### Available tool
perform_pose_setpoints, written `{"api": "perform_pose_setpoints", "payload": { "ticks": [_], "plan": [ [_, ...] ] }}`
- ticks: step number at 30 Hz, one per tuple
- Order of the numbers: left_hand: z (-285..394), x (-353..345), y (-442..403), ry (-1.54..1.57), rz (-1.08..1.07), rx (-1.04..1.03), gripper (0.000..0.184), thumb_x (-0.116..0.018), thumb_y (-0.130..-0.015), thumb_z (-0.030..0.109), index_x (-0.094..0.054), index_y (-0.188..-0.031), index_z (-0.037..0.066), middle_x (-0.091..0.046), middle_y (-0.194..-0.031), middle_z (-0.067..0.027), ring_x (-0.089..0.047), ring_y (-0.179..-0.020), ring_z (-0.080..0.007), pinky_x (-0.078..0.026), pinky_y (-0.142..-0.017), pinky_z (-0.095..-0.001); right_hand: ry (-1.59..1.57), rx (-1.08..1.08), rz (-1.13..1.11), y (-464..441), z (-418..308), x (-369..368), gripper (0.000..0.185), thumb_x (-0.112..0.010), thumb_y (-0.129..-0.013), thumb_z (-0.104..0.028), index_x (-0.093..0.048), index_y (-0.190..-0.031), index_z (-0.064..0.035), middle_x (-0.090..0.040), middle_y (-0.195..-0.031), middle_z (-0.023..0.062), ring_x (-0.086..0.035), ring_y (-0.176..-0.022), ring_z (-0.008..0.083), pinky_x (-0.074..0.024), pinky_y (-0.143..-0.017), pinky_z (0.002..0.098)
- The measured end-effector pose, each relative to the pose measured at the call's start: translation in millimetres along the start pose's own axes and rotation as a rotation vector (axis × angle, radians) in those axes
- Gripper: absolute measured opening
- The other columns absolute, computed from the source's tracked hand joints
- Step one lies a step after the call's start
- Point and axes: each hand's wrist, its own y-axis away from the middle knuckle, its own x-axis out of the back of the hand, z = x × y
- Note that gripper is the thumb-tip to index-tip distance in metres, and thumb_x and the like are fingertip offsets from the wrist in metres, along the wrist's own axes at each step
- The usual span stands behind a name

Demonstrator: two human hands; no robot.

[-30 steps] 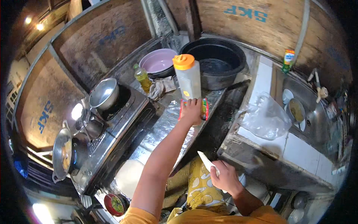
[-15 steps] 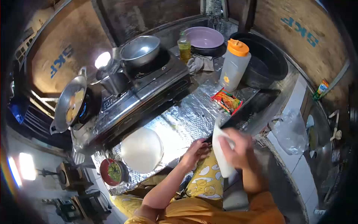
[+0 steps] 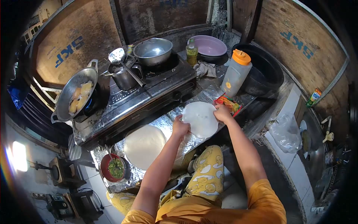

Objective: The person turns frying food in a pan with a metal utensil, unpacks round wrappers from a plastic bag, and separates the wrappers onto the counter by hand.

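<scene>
In front of the stove (image 3: 149, 91), towards its right end, a round white sheet (image 3: 201, 119) is held above the foil-covered worktop (image 3: 172, 115). The left grip (image 3: 181, 127) pinches its left edge and the right grip (image 3: 223, 114) its upper right edge; the fingers underneath are hidden. Light, even tension on both edges would probably keep something so thin flat and untorn. A pale disc (image 3: 145, 147) lies nearer the stove's front left. On the wooden boards (image 3: 93, 22) behind the stove, "SKF" is stencilled. Right of the stove, the red packet (image 3: 225, 99) has print too small to read with confidence.
</scene>
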Motion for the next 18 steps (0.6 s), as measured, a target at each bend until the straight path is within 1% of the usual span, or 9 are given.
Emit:
{"api": "perform_pose_setpoints", "payload": {
  "ticks": [3, 6, 8, 10, 11, 13, 14, 17, 18],
  "plan": [
    [-16.7, -2.6, -4.1, -0.141, 0.129, -0.116, 0.072, -0.067, -0.067, -0.003, -0.041, -0.134, -0.005, -0.066, -0.097, -0.0184, -0.067, -0.066, -0.0243, -0.055, -0.053, -0.033, 0.088, 0.004, 0.024, 3.8, -3.9, -7.4, 0.032, -0.064, -0.073, -0.014, -0.07, -0.103, -0.0042, -0.07, -0.099, 0.0181, -0.068, -0.095, 0.0301, -0.0508, -0.085, 0.0387],
    [-39.9, 1.1, -23.2, -0.299, 0.228, -0.22, 0.072, -0.066, -0.066, -0.004, -0.041, -0.134, -0.004, -0.065, -0.094, -0.0175, -0.067, -0.067, -0.0242, -0.054, -0.052, -0.0333, 0.042, 0.015, 0.08, 1.8, -0.1, -12.0, 0.031, -0.063, -0.073, -0.01, -0.07, -0.103, -0.0049, -0.07, -0.1, 0.0181, -0.068, -0.096, 0.0303, -0.0509, -0.086, 0.0386],
    [-37.5, 3.3, -20.6, -0.283, 0.237, -0.212, 0.071, -0.065, -0.068, -0.005, -0.041, -0.134, -0.003, -0.064, -0.091, -0.0144, -0.065, -0.069, -0.0223, -0.054, -0.056, -0.0334, -0.027, 0.036, 0.099, -4.8, 8.0, -14.7, 0.031, -0.063, -0.072, -0.009, -0.07, -0.102, -0.0047, -0.07, -0.1, 0.0186, -0.067, -0.097, 0.0301, -0.0509, -0.085, 0.0383],
    [-33.6, 6.4, -14.8, -0.226, 0.232, -0.152, 0.065, -0.062, -0.068, -0.003, -0.046, -0.131, -0.001, -0.066, -0.106, -0.0193, -0.066, -0.094, -0.0309, -0.052, -0.08, -0.0368, -0.019, 0.033, 0.059, -6.4, 8.6, -14.5, 0.032, -0.064, -0.072, -0.006, -0.069, -0.104, -0.0023, -0.071, -0.099, 0.017, -0.068, -0.095, 0.0253, -0.0512, -0.084, 0.0357],
    [-29.6, 7.9, -11.9, -0.224, 0.232, -0.156, 0.065, -0.062, -0.068, -0.003, -0.046, -0.131, -0.001, -0.066, -0.106, -0.0193, -0.066, -0.094, -0.0309, -0.052, -0.08, -0.0368, -0.018, 0.035, 0.062, -4.8, 5.6, -12.4, 0.032, -0.064, -0.072, -0.006, -0.069, -0.104, -0.0023, -0.071, -0.099, 0.017, -0.068, -0.095, 0.0253, -0.0512, -0.084, 0.0357],
    [-21.2, 9.8, -8.1, -0.087, 0.112, -0.259, 0.055, -0.064, -0.075, -0.006, -0.05, -0.128, 0.0, -0.062, -0.088, -0.009, -0.061, -0.072, -0.0166, -0.055, -0.067, -0.0275, -0.247, -0.019, 0.012, -0.1, -2.9, -3.4, 0.034, -0.064, -0.075, -0.006, -0.067, -0.109, -0.0013, -0.071, -0.098, 0.0122, -0.068, -0.091, 0.021, -0.052, -0.08, 0.0347],
    [-10.3, 10.3, -2.2, -0.086, 0.112, -0.257, 0.055, -0.064, -0.075, -0.006, -0.05, -0.128, 0.0, -0.062, -0.088, -0.009, -0.061, -0.072, -0.0166, -0.055, -0.067, -0.0275, -0.246, -0.02, 0.01, 1.6, -8.7, 4.5, 0.034, -0.064, -0.075, -0.006, -0.067, -0.109, -0.0013, -0.071, -0.098, 0.0122, -0.068, -0.091, 0.021, -0.052, -0.08, 0.0347],
    [37.9, 9.7, 10.1, 0.276, -0.115, -0.184, 0.043, -0.061, -0.082, -0.006, -0.053, -0.124, -0.001, -0.063, -0.09, -0.0094, -0.061, -0.07, -0.0152, -0.055, -0.066, -0.0255, -0.819, 0.0, 0.042, 8.9, -42.3, 51.1, 0.037, -0.059, -0.083, 0.0, -0.062, -0.119, -0.0019, -0.067, -0.1, 0.0094, -0.067, -0.088, 0.0201, -0.0537, -0.077, 0.0327],
    [58.7, 11.8, 14.1, 0.433, -0.237, -0.13, 0.042, -0.058, -0.085, -0.006, -0.051, -0.126, -0.004, -0.063, -0.1, -0.0129, -0.063, -0.081, -0.0181, -0.056, -0.07, -0.0265, -1.027, 0.014, 0.018, 18.1, -61.2, 73.3, 0.038, -0.057, -0.085, 0.002, -0.06, -0.122, -0.002, -0.066, -0.102, 0.0097, -0.067, -0.088, 0.0207, -0.0544, -0.077, 0.0322]
  ]
}}
